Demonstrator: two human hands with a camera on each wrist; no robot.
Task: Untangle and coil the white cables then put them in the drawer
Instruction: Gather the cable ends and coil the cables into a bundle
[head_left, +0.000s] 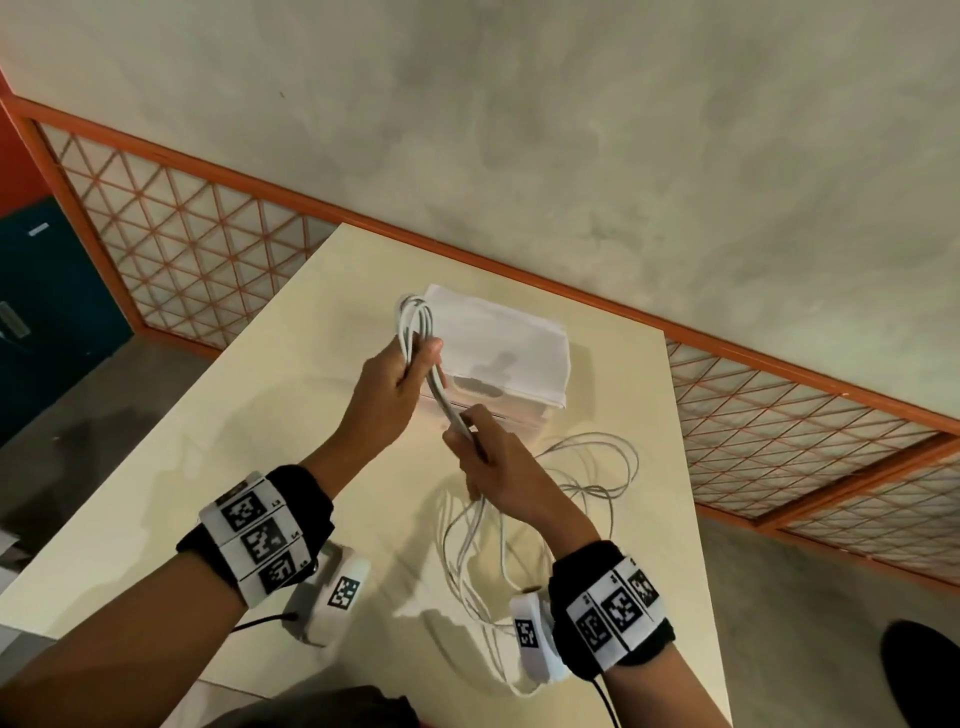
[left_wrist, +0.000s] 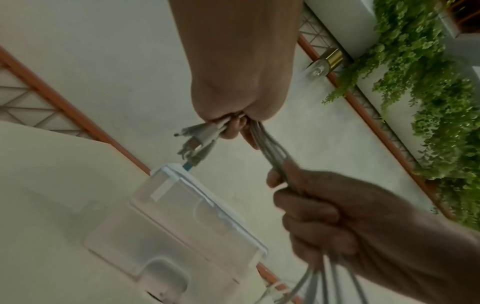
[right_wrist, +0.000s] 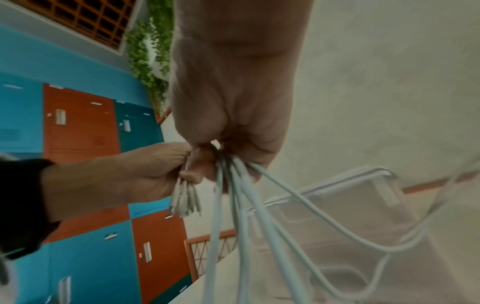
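Several white cables (head_left: 414, 307) are bunched as a tall loop above the cream table (head_left: 249, 447). My left hand (head_left: 415, 364) grips the bunch near its top. In the left wrist view the connector ends (left_wrist: 193, 144) stick out of my left hand (left_wrist: 233, 125). Just below, my right hand (head_left: 470, 434) grips the same strands. From it the loose lengths (head_left: 475, 540) hang down and sprawl over the table to the right. The right wrist view shows my right hand (right_wrist: 228, 148) with strands (right_wrist: 262, 226) fanning out below it. The translucent white drawer box (head_left: 519, 343) stands right behind both hands.
The table's right edge (head_left: 680, 467) and far-left edge drop to a grey concrete floor. An orange lattice railing (head_left: 208, 234) runs behind the table. Blue and orange lockers (right_wrist: 78, 127) stand off to the left. Green plants (left_wrist: 428, 102) hang on a wall.
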